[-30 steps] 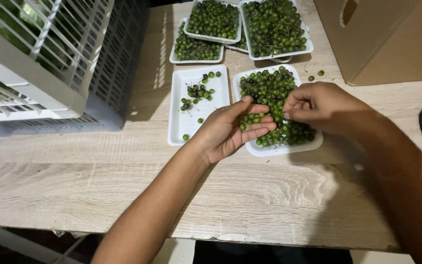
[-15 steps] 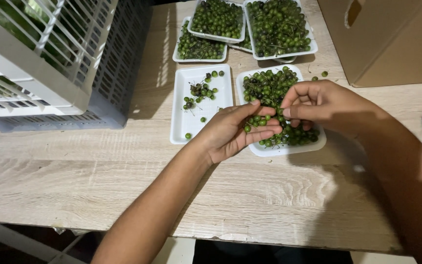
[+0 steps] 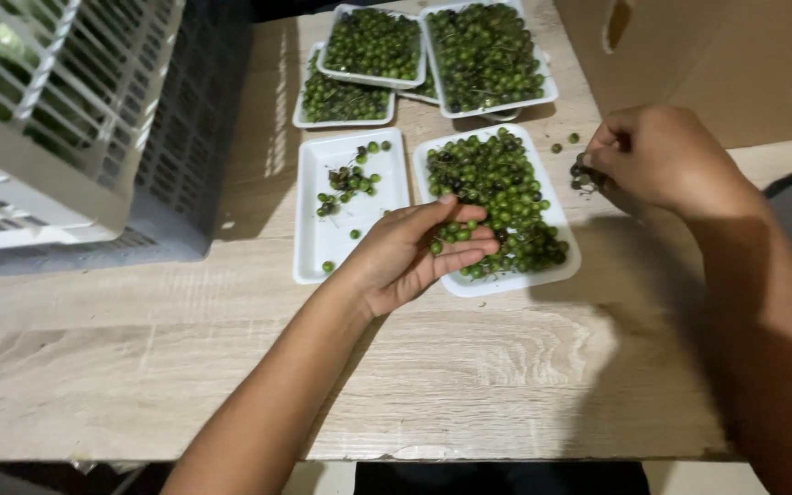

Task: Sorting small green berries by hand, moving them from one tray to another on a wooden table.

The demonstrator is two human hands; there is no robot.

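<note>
left hand (image 3: 414,252) cupping green berries (image 3: 492,188), right hand (image 3: 657,156) off tray edge (image 3: 566,266)

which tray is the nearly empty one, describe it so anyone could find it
On the wooden table, find the grey crate at the left. Right beside it lies a white tray, left of the left hand. Unlike the heaped trays around it, it holds only a few scattered green berries.

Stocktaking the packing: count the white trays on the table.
5. Full tray under the left hand; sparse tray beside it; three filled trays behind. A sixth may hide beneath those.
</note>
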